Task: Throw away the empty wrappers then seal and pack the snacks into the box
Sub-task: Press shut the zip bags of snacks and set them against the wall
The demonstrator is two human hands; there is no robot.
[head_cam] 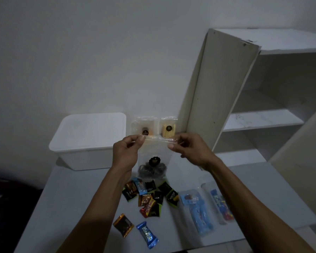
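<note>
I hold a clear plastic zip pouch with a round black label and dark snacks at its bottom up above the pale grey worktop, its top strip pinched at both corners: my left hand is closed on the left end between thumb and fingertips, my right hand is closed on the right end the same way, and the pouch hangs straight down between them. At ten o'clock from the pouch sits the white lidded plastic box, against the wall, lid on. Just behind the pouch, at twelve o'clock, two more clear pouches stand against the wall, one with brownish contents and one with pale yellow sticks. At six o'clock, below the pouch, lies a loose heap of small dark green, black and brown snack wrappers. Nearer me lie an orange-edged wrapper and a blue twisted wrapper. At four o'clock lie two long clear packs with blue contents, side by side. A white shelf unit stands at two o'clock.
</note>
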